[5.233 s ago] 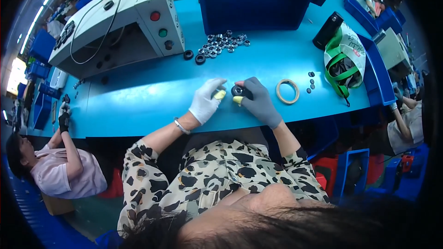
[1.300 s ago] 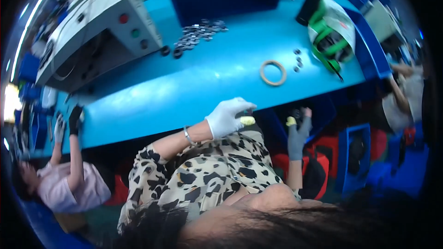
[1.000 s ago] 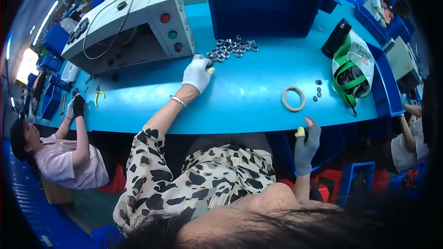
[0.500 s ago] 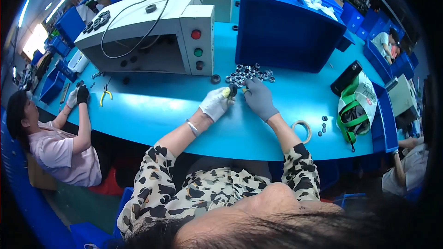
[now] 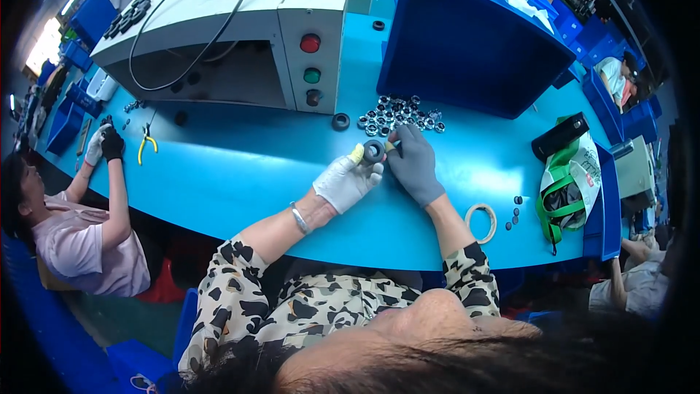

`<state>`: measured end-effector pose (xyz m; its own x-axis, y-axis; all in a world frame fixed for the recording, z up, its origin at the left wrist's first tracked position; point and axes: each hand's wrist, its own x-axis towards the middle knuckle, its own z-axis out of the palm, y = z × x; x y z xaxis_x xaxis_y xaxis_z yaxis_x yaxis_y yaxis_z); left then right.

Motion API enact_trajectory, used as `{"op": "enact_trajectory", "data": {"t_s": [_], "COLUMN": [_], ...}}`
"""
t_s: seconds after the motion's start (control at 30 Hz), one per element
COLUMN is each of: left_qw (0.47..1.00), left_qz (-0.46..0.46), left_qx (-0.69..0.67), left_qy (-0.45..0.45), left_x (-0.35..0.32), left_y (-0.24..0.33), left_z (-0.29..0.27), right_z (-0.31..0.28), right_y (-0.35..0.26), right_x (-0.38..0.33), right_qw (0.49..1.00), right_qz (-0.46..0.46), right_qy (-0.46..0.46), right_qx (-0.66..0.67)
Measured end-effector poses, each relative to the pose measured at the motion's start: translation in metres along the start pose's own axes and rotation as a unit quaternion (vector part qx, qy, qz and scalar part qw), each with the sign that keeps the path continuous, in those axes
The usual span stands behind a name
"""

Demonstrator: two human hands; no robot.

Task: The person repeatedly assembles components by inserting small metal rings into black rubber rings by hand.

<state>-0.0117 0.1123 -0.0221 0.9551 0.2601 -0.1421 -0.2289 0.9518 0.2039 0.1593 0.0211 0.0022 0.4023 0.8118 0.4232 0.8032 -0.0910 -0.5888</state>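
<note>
Both hands have drawn back slightly from the parts pile since the earlier frame. The left hand (image 5: 344,181) and right hand (image 5: 413,164) fingers jointly grip a dark ring (image 5: 374,151) above the tabletop (image 5: 240,168). Just beyond lies the pile of small metal rings (image 5: 397,113).

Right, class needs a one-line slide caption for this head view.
Gloved left hand and right hand hold a dark ring beside a pile of rings on the blue table.

green-and-white bag (image 5: 567,193) | table's right end | black box (image 5: 559,136) just above it
</note>
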Motion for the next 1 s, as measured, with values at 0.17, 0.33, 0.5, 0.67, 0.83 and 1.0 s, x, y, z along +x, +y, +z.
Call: {"op": "enact_trajectory", "data": {"t_s": [0.17, 0.33, 0.5, 0.67, 0.83, 1.0], "left_qw": [0.99, 0.979, 0.91, 0.918, 0.941, 0.93], "left_qz": [0.08, 0.11, 0.159, 0.125, 0.098, 0.09], "left_qx": [0.115, 0.168, 0.344, 0.34, 0.307, 0.337], "left_qy": [0.016, 0.029, 0.167, 0.159, 0.107, 0.119], "left_x": [0.001, -0.002, -0.003, -0.007, -0.005, -0.005], "left_y": [0.0, -0.006, -0.007, -0.004, 0.003, 0.006], "left_z": [-0.007, 0.003, 0.019, 0.021, 0.01, 0.01], "right_z": [-0.031, -0.025, -0.022, -0.023, -0.022, -0.015], "right_y": [-0.031, -0.034, -0.036, -0.036, -0.035, -0.028], "right_x": [-0.005, -0.015, -0.016, -0.014, -0.014, -0.015], "right_qw": [0.971, 0.977, 0.98, 0.972, 0.968, 0.961], "right_qz": [-0.049, -0.01, 0.009, 0.025, 0.033, 0.037], "right_qy": [-0.067, -0.071, -0.085, -0.092, -0.109, -0.121], "right_qx": [0.222, 0.202, 0.179, 0.213, 0.225, 0.245]}}
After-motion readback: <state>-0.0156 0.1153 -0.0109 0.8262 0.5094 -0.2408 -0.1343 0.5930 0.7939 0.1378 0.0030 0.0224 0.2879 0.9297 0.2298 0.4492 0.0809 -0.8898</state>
